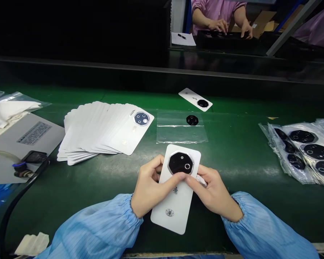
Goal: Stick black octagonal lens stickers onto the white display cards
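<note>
A white phone back cover (169,201) with a black eight-sided camera lens plate (176,162) is held tilted between both hands. My left hand (149,185) grips its left edge, fingers behind and thumb on the front just below the lens plate. From the right edge my right hand (213,187) grips it too, its thumb tip meeting the left one. A small white wad (201,180), perhaps cloth, shows under the right fingers. Ahead lies a clear plastic bag (178,133) with a loose black lens plate (192,120) on it.
Fanned white covers (97,126) lie left. Another white cover (189,95) with a lens plate lies farther back. Bagged lens plates (297,151) sit right. A grey box (48,144) with a black cable (21,201) stands left. Across a dark ledge, a person's hands (218,26) work.
</note>
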{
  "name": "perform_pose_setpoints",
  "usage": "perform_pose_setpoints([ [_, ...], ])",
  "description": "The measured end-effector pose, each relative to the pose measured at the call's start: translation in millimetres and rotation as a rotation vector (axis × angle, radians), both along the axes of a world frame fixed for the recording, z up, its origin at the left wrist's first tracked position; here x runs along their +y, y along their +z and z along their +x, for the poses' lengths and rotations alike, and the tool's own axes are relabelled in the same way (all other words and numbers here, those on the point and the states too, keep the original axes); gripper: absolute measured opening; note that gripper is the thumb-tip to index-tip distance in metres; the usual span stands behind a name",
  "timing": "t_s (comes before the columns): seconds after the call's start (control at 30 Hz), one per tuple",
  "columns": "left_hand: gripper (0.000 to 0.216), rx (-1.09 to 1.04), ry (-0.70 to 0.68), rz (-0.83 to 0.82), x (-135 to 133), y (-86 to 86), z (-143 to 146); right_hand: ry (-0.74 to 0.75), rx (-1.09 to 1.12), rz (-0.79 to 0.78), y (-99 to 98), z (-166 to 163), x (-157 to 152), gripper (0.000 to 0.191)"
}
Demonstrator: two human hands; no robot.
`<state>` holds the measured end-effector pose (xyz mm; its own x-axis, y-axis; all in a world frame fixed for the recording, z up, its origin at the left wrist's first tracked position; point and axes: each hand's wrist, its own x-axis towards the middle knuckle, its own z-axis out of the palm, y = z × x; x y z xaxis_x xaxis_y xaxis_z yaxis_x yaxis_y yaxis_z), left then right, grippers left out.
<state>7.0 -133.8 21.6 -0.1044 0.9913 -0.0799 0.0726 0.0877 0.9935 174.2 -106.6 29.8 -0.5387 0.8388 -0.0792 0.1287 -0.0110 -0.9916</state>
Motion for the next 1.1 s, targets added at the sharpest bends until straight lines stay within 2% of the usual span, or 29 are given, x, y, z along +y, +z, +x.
perform_pose_setpoints([
  [0.17, 0.022, 0.039, 0.083, -0.049, -0.3, 1.2, 1.9, 0.061, 0.006, 0.051, -1.4, -0.1, -1.2, 0.017],
  [0.37, 0.032, 0.022, 0.102, 0.038, -1.5, 4.2, 0.1, 0.110, 0.019, 0.068, -0.6, 0.3, 1.3, 0.017],
  [0.63, 0.039, 0.122, 0.123, 0.123, -2.0, 9.0, -2.6, 0.125, 0.033, 0.071, 1.7, 1.1, 1.5, 0.015],
  [1.1, 0.040, 0.182, 0.119, 0.276, -4.2, 10.2, -3.0, 0.133, 0.012, 0.104, 3.1, 4.4, 0.8, 0.017],
])
